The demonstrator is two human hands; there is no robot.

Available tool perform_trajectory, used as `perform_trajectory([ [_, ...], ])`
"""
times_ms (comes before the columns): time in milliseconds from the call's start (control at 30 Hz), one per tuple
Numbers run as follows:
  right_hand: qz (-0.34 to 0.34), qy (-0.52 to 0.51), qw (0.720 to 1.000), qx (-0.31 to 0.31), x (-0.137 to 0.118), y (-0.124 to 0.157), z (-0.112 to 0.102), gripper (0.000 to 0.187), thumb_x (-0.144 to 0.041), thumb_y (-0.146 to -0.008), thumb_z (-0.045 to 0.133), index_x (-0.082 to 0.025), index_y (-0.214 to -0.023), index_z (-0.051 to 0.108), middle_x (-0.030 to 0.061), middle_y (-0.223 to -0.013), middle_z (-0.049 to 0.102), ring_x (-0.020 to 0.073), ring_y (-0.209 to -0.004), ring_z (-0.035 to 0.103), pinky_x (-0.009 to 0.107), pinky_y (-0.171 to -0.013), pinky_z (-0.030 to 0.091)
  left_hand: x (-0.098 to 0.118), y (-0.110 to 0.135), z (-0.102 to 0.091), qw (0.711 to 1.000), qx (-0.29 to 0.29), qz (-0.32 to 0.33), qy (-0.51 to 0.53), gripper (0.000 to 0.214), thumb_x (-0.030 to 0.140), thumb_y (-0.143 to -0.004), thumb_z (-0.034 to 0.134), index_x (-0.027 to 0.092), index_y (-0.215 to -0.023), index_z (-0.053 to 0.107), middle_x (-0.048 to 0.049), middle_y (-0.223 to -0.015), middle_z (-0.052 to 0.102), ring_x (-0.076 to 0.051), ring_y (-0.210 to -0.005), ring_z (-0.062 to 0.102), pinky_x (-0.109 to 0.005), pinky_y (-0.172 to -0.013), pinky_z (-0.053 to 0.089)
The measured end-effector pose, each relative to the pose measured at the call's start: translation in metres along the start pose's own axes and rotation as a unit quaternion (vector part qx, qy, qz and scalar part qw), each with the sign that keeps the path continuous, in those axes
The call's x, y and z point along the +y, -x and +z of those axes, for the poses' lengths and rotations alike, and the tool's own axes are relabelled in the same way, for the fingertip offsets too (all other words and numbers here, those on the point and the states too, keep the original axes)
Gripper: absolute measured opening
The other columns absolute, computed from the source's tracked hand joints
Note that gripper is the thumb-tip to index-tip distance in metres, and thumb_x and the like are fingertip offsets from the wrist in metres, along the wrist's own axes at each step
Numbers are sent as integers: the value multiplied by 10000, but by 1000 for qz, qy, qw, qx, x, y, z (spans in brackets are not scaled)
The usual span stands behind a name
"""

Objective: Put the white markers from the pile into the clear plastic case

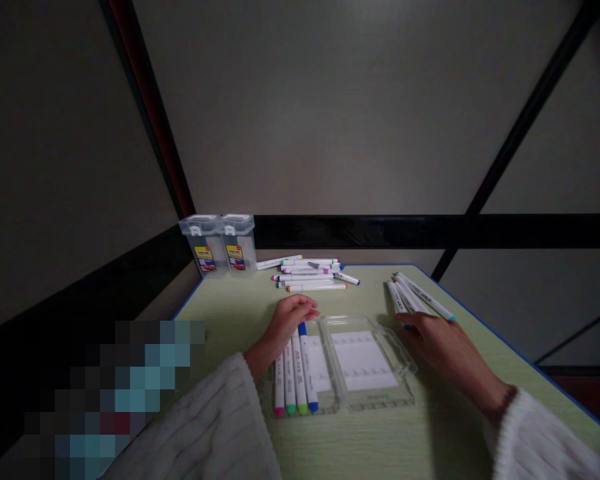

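over markers (pixel 299 375) in clear case (pixel 380 404), held left hand (pixel 286 323) slack, unclenched; touched loose pens (pixel 411 295) with right hand (pixel 445 348), could not tell if clasped.

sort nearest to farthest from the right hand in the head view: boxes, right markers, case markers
1. right markers, by the right hand
2. case markers, left, in the case
3. boxes, far left, at the back

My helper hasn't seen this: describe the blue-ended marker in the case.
On the pale green table lies an open clear case. Its left half holds four markers side by side. The blue-ended marker is rightmost, its neighbours' near ends pink or green.
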State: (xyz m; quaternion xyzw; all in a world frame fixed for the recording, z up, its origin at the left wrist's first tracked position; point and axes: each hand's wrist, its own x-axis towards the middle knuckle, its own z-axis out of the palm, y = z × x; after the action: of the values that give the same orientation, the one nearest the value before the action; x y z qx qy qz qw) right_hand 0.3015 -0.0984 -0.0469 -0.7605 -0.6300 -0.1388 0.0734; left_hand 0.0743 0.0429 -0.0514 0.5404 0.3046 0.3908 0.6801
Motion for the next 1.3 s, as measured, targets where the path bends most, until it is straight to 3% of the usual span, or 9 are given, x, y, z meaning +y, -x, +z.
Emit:
perform_trajectory([
  [467, 20, 14, 999, -22, 9, -1, 5, 292, -207, -788, 416, -195, -1001, 615, 99, -919, 660, 255, -792, 620, 361, -688, 430, 1, 1, 1, 1000, -3, 0, -7, 87, 192, -635, 593, 113, -670, 578, -36, -700, 615, -115, -646, 586, -249, -685, 441],
  [933, 45, 34, 994, -96, 18, -3, 12, 336, -263, -811, 356, -252, -1050, 591, 82, -969, 643, 248, -800, 612, 365, -661, 429, -2, -2, 0, 1000, 0, 0, 2, 112, 205, -617, 620, 109, -658, 579, -28, -686, 618, -110, -623, 585, -240, -661, 441],
  [1300, 59, 36, 991, -118, 21, -4, 15, 322, -287, -802, 385, -265, -1054, 584, 84, -1002, 629, 260, -862, 592, 367, -678, 412, 1, 0, 1, 1000, -4, -6, 0, 72, 171, -625, 596, 106, -649, 577, -27, -662, 614, -106, -615, 579, -235, -655, 440],
])
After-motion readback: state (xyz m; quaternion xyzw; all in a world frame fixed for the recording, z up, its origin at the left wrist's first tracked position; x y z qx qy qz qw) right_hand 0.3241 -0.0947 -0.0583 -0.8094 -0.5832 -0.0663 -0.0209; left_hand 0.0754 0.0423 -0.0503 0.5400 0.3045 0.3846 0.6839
